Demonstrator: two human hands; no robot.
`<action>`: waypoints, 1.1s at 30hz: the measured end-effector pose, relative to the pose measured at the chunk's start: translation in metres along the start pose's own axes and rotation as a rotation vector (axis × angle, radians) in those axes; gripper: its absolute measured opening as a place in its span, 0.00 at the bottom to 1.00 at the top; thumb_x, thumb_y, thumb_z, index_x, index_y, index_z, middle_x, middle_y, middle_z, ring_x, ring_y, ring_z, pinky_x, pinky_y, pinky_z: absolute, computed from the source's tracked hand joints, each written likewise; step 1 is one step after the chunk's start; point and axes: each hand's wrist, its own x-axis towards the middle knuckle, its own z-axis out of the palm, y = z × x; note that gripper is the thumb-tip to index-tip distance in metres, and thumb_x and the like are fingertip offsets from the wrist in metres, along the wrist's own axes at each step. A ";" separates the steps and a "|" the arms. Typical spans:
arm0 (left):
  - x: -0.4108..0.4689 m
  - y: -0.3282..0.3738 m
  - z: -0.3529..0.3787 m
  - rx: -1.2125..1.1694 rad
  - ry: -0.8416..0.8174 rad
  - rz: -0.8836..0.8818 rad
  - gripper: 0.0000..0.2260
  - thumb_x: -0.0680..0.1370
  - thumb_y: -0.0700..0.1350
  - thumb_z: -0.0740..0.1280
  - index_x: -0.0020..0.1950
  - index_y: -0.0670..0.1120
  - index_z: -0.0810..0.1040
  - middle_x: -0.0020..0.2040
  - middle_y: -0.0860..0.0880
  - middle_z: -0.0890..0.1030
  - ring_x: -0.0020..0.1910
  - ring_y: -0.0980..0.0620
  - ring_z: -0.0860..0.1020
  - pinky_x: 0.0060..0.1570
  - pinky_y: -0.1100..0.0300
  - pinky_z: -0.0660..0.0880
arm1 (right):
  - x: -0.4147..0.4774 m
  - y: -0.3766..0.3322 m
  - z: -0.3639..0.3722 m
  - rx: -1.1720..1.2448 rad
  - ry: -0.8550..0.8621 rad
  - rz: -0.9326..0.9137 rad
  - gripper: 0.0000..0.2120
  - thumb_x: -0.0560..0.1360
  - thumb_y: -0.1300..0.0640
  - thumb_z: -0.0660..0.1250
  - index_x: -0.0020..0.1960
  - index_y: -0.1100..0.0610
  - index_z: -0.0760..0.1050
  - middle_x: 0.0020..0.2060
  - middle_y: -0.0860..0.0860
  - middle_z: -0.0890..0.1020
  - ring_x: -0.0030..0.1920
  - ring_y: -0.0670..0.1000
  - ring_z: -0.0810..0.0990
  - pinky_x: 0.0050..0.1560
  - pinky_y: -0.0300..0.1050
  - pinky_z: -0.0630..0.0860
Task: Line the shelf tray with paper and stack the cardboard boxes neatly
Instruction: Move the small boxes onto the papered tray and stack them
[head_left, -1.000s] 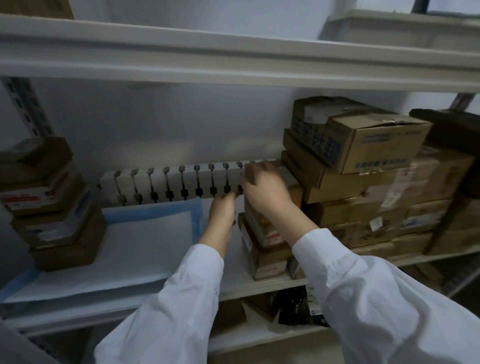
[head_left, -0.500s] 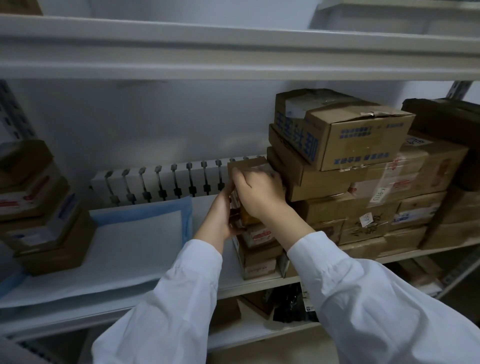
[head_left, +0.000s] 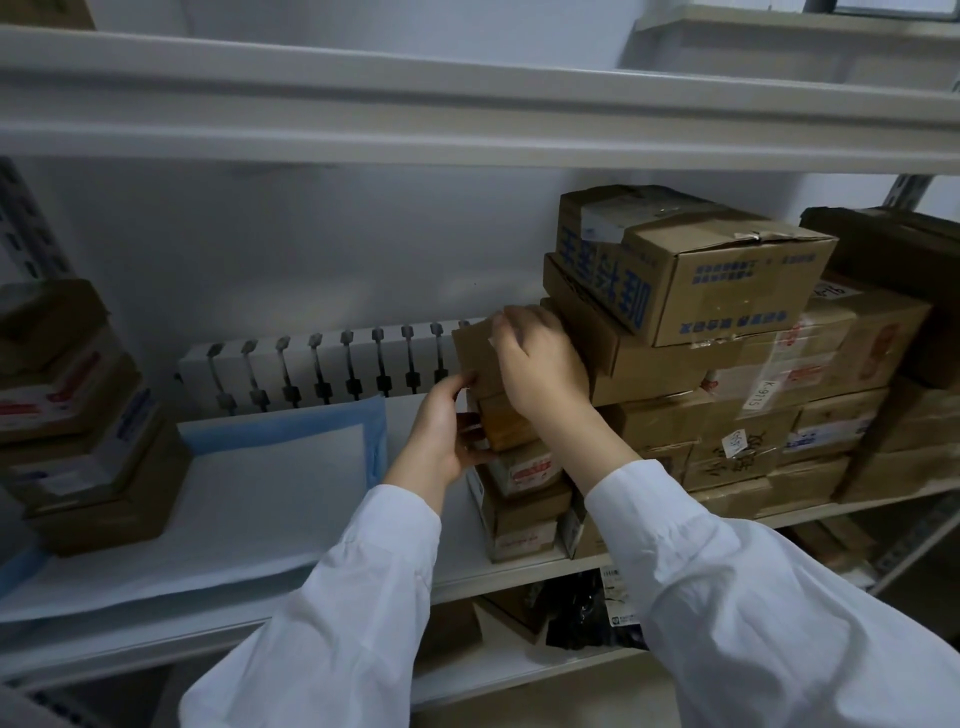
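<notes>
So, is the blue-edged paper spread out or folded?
Spread out: the paper lies open along the shelf, under a box stack at left.

Box stack (head_left: 78, 415) at far left cut off by edge; right hand (head_left: 540, 364) covers pt of top box (head_left: 475, 353).

1. left hand (head_left: 441, 431) reaches up from 6 o'clock toward 1 o'clock, thumb raised, fingers curled against the left side of the small box (head_left: 475, 353).
2. right hand (head_left: 540, 364) comes in from 5 o'clock, palm down, fingers curled over that box's top.
</notes>
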 end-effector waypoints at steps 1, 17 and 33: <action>0.000 -0.001 -0.001 -0.025 -0.001 0.009 0.18 0.78 0.55 0.60 0.66 0.49 0.70 0.52 0.40 0.77 0.49 0.42 0.77 0.42 0.51 0.76 | 0.001 -0.002 -0.001 0.092 0.006 0.004 0.19 0.81 0.49 0.54 0.68 0.55 0.70 0.67 0.54 0.71 0.62 0.52 0.73 0.53 0.42 0.70; 0.003 0.004 -0.057 -0.332 0.157 0.075 0.17 0.75 0.55 0.64 0.62 0.50 0.72 0.53 0.45 0.79 0.52 0.44 0.78 0.45 0.56 0.74 | -0.002 0.012 0.038 -0.161 -0.362 0.424 0.13 0.80 0.55 0.58 0.60 0.59 0.73 0.57 0.57 0.77 0.53 0.55 0.77 0.52 0.46 0.73; 0.010 0.001 -0.085 -0.456 0.050 0.082 0.13 0.77 0.51 0.66 0.59 0.50 0.71 0.51 0.43 0.80 0.54 0.40 0.78 0.60 0.45 0.74 | -0.011 0.020 0.051 -0.487 -0.250 0.370 0.44 0.68 0.37 0.69 0.74 0.56 0.54 0.70 0.59 0.62 0.68 0.62 0.65 0.66 0.54 0.64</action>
